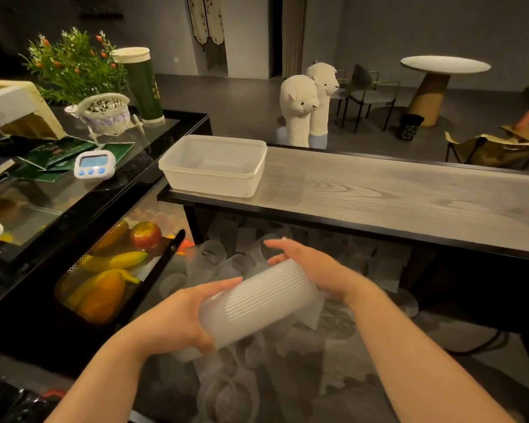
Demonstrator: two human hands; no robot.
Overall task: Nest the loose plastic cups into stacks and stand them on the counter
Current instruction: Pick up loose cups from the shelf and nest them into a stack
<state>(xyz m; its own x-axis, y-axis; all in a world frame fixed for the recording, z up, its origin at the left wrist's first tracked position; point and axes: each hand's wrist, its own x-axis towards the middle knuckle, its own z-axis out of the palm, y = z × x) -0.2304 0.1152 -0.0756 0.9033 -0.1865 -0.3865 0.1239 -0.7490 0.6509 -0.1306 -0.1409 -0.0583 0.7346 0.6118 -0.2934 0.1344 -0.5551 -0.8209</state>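
A stack of nested translucent plastic cups point(257, 303) lies nearly sideways between my hands, below the counter's front edge. My left hand point(177, 319) grips its lower, closed end. At the stack's upper, rim end my right hand point(306, 264) rests with its fingers spread. Several loose clear cups point(214, 254) lie scattered on the lower surface under and behind the stack, with more point(226, 392) near the bottom of the view. The grey wooden counter point(394, 190) runs across the middle, above the cups.
A clear rectangular plastic tub point(214, 166) stands on the counter's left end. To the left, a perforated tray of fruit point(110, 270) sits in a glass display case, with a white digital timer point(93, 164), a small basket and a plant on top. Two plush alpacas point(306, 108) stand beyond the counter.
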